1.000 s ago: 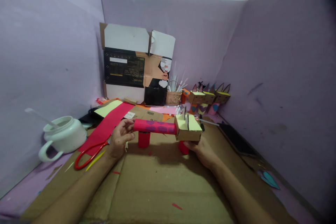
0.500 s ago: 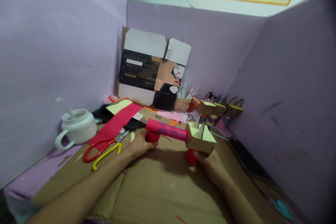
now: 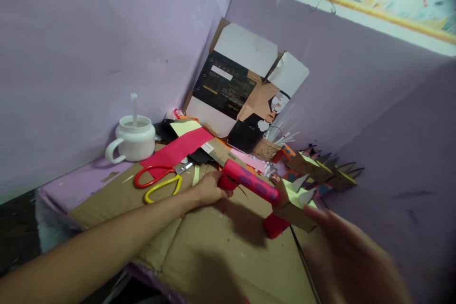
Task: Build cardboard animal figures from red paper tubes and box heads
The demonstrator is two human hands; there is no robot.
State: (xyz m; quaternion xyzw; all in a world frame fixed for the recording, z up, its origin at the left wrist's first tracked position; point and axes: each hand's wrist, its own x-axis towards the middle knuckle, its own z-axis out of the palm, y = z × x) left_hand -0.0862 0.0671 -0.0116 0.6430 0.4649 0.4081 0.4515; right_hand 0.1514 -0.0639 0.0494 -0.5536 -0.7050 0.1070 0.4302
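A paper animal has a red tube body (image 3: 251, 182) with purple spots, a box head (image 3: 297, 203) with a pale yellow top and two upright ears, and red legs. My left hand (image 3: 211, 189) grips the red leg piece (image 3: 228, 183) at the tube's left end. My right hand (image 3: 351, 242) is blurred at the right, close to the head's right side; whether its fingertips touch the box I cannot tell. The other red leg (image 3: 275, 225) shows below the head, above the cardboard sheet (image 3: 228, 242).
Scissors (image 3: 160, 180) with red and yellow handles lie left, near a red paper strip (image 3: 181, 146) and a white mug (image 3: 135, 138). An unfolded box (image 3: 235, 88) leans on the back wall. Several similar box heads (image 3: 331, 171) and a basket of sticks (image 3: 265, 148) stand back right.
The view has turned left and tilted. My right hand has let go of the front leg and moved up and right beside the head. My left hand keeps its grip on the other leg.
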